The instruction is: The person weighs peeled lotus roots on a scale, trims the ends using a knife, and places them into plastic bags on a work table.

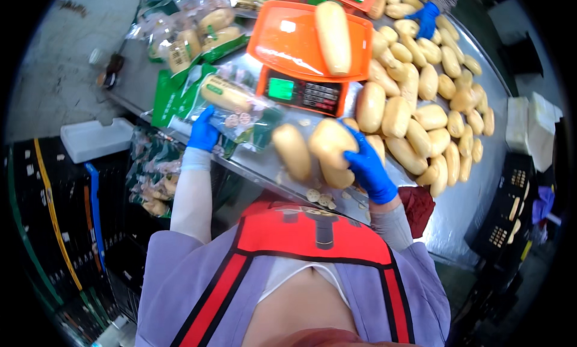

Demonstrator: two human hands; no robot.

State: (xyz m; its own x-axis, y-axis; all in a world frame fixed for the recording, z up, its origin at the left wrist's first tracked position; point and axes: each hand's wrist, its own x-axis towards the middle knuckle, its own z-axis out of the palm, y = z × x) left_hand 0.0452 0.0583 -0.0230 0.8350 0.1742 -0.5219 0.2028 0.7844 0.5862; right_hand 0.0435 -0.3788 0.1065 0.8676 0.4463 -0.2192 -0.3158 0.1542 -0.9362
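My right hand [369, 169], in a blue glove, grips a peeled lotus root segment [330, 140] above the near part of the metal table. Just left of it another lotus root segment [292, 151] looks smeared by motion, and one more [336, 176] sits underneath. My left hand [205, 130], also blue-gloved, is closed on the near edge of a clear and green plastic bag [258, 121] that lies on the table. Beyond both hands stands an orange scale [278, 34] with a lit green display. A single lotus root segment [333, 37] rests on its pan.
Many lotus root segments [430, 115] are heaped on the right side of the metal table [466, 211]. Another person's blue-gloved hand [426, 20] reaches into the heap's far end. Filled bags [186, 46] lie at the far left. Small root slices [320, 196] are near the front edge.
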